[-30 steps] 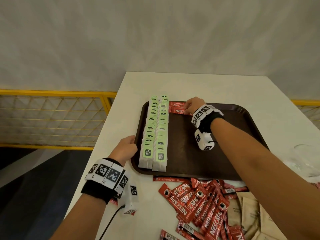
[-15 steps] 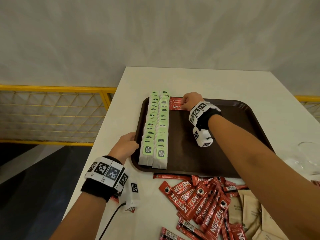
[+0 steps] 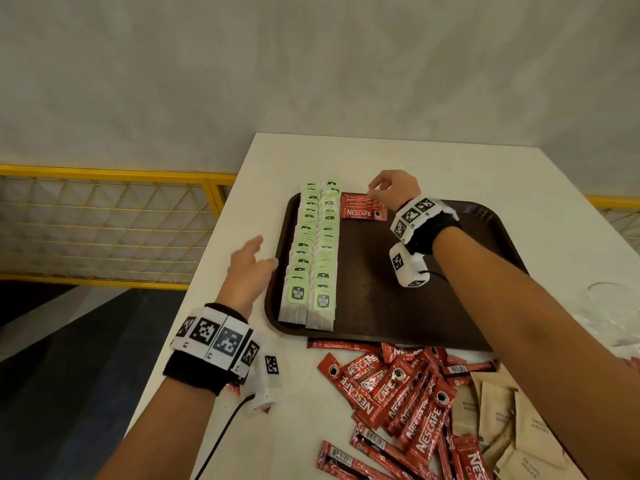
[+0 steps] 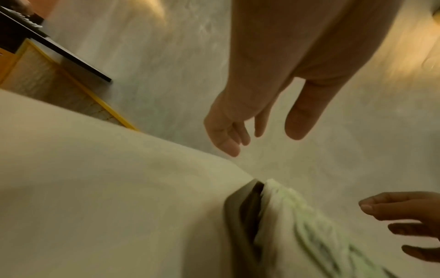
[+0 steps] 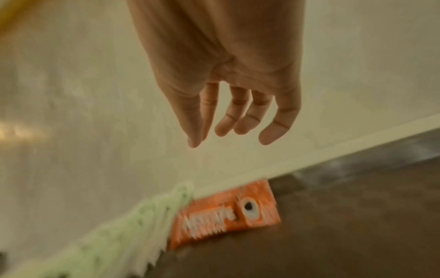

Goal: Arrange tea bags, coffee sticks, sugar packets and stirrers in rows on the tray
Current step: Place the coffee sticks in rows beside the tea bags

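My right hand (image 3: pixel 393 190), fingers loose and holding nothing, hangs over the coffee sticks (image 3: pixel 362 209) laid beside the tea bags (image 3: pixel 313 251) to begin a third row. My left hand (image 3: pixel 247 271), open and relaxed, sits by the tray (image 3: pixel 415 306) rim, likely to steady it.

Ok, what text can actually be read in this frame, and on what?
"NESCAFE CLASSIC": coffee stick on the tray.
"NESCAFE": loose coffee sticks on the table.
"McCoy teas": tea bag tags, nearest two only.
Brown sugar packets: print too small to read.
Wristband markers: coded squares, tiny digits unreadable.
Both wrist views: too blurred.
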